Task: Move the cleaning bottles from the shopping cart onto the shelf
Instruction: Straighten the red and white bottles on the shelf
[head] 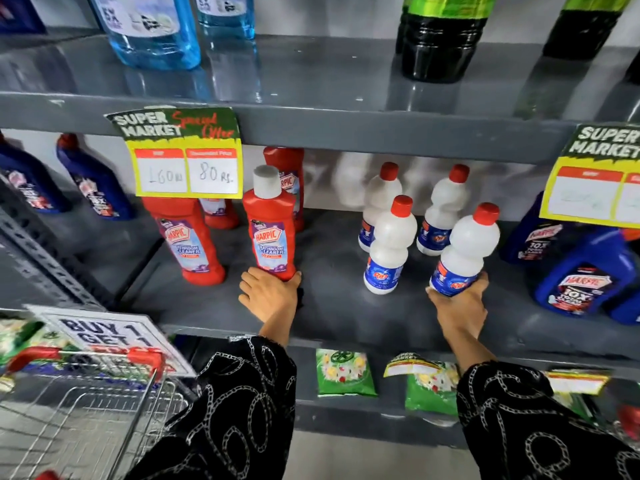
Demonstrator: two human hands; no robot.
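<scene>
My left hand [268, 294] grips the base of a red Harpic bathroom cleaner bottle [273, 230] with a white cap, standing upright on the grey middle shelf [332, 306]. My right hand [459, 303] holds the bottom of a white bottle with a red cap [465, 251], slightly tilted, its base at the shelf surface. Three more white red-capped bottles [389, 244] stand just left and behind it. Other red Harpic bottles [188, 240] stand to the left. The wire shopping cart [86, 410] with red handle sits at the lower left; its contents are not visible.
Blue Harpic bottles stand at the shelf's far right [581, 275] and far left [93, 178]. Yellow price signs [183, 157] hang from the upper shelf edge. Blue and dark bottles fill the top shelf. Green packets [344, 374] lie on the lower shelf.
</scene>
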